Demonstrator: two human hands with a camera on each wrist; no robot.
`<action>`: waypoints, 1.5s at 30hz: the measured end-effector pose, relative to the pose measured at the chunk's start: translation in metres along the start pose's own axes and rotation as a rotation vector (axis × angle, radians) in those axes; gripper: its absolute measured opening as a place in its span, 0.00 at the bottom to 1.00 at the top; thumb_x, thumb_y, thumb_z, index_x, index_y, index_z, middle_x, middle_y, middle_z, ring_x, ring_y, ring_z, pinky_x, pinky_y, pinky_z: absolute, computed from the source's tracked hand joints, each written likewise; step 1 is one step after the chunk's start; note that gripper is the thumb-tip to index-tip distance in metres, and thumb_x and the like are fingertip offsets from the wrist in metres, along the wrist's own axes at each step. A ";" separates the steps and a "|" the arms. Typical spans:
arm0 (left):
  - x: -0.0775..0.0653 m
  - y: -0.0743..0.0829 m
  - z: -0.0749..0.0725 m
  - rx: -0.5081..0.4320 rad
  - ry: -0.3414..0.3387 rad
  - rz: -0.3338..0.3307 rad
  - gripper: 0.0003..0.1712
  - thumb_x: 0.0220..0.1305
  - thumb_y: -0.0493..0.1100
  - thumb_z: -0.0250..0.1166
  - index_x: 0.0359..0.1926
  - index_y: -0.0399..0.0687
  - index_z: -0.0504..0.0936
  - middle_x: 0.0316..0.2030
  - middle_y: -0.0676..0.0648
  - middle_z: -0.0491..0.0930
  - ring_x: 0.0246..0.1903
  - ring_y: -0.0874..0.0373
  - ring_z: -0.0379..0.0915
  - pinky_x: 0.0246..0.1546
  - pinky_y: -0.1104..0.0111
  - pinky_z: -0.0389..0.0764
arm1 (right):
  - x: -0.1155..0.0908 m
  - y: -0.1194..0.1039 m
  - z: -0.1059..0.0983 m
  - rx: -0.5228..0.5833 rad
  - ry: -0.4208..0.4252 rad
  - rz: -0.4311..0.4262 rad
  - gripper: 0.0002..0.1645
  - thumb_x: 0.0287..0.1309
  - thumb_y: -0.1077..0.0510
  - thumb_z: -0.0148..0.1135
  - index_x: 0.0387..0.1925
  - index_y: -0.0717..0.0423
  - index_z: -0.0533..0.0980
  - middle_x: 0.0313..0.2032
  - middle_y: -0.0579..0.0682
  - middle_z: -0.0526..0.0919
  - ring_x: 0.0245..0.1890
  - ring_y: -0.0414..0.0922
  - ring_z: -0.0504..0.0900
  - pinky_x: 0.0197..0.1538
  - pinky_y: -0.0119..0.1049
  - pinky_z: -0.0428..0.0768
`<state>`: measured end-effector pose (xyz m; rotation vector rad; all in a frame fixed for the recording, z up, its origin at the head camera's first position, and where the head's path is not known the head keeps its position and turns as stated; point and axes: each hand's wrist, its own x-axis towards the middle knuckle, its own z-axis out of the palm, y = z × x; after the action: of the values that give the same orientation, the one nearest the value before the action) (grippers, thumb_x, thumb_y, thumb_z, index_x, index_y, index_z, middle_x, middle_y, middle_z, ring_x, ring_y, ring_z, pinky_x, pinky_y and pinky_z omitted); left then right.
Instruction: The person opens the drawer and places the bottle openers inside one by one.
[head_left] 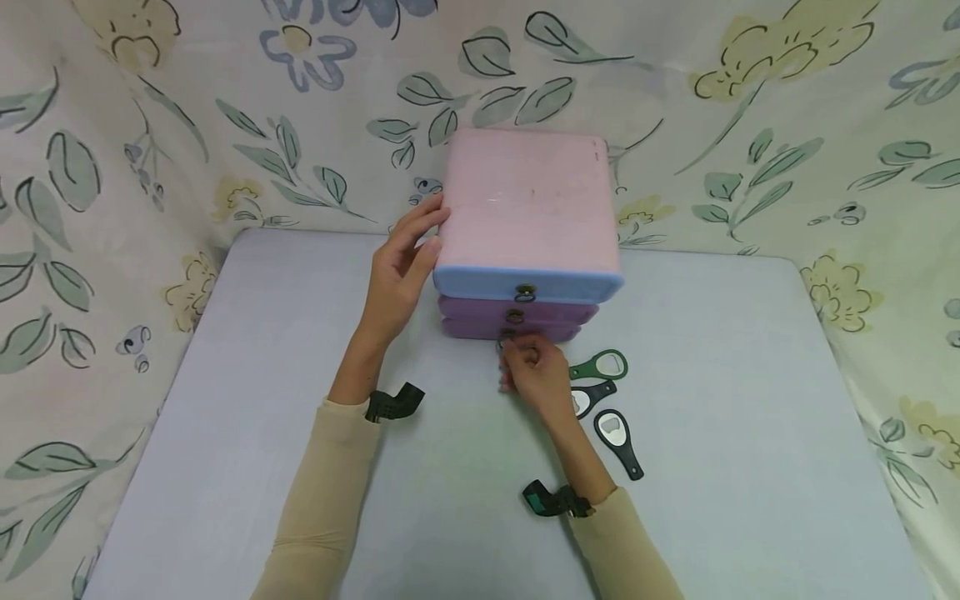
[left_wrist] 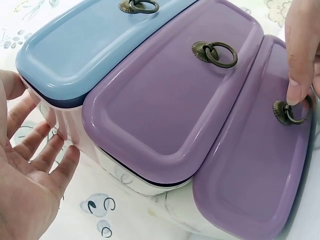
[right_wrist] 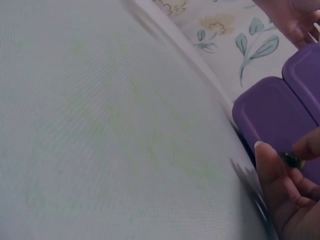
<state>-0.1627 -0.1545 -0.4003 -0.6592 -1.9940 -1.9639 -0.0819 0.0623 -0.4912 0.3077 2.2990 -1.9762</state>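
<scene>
A small chest of drawers (head_left: 532, 200) with a pink top stands at the back of the table. Its top drawer (head_left: 480, 283) is blue; the two below, a middle drawer (left_wrist: 165, 95) and a bottom drawer (left_wrist: 250, 155), are purple, each with a brass ring pull. At the bottom drawer's ring pull (left_wrist: 295, 112), my right hand (head_left: 537, 375) pinches the ring between thumb and finger. My left hand (head_left: 401, 271) rests against the chest's left side, fingers extended and spread. All the drawers look closed.
To the right of my right hand lie a green bottle opener (head_left: 603, 365), a black bottle opener (head_left: 596, 396) partly hidden by the wrist, and another black bottle opener (head_left: 619, 442). A floral cloth (head_left: 300, 150) hangs behind the white table (head_left: 750, 400).
</scene>
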 end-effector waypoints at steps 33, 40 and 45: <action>0.000 0.000 0.001 0.002 0.004 -0.002 0.24 0.79 0.37 0.55 0.71 0.34 0.76 0.78 0.46 0.68 0.80 0.55 0.62 0.77 0.62 0.72 | 0.007 0.009 0.007 0.136 -0.072 0.031 0.17 0.79 0.57 0.55 0.47 0.68 0.81 0.21 0.49 0.87 0.18 0.40 0.88 0.27 0.39 0.90; 0.000 0.000 0.001 0.009 0.008 0.000 0.24 0.79 0.36 0.54 0.70 0.34 0.76 0.78 0.45 0.68 0.80 0.55 0.61 0.78 0.46 0.68 | 0.007 0.009 0.007 0.119 -0.053 0.018 0.16 0.78 0.58 0.56 0.45 0.70 0.83 0.18 0.47 0.85 0.17 0.39 0.87 0.26 0.36 0.89; 0.000 0.001 0.001 0.008 0.007 0.002 0.24 0.79 0.37 0.55 0.70 0.33 0.76 0.78 0.45 0.68 0.80 0.55 0.61 0.78 0.45 0.68 | 0.007 0.010 0.007 0.097 -0.054 0.010 0.17 0.78 0.59 0.56 0.44 0.70 0.84 0.17 0.48 0.85 0.17 0.39 0.87 0.26 0.35 0.89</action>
<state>-0.1623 -0.1540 -0.3997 -0.6509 -1.9952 -1.9532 -0.0872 0.0575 -0.5032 0.2692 2.1704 -2.0687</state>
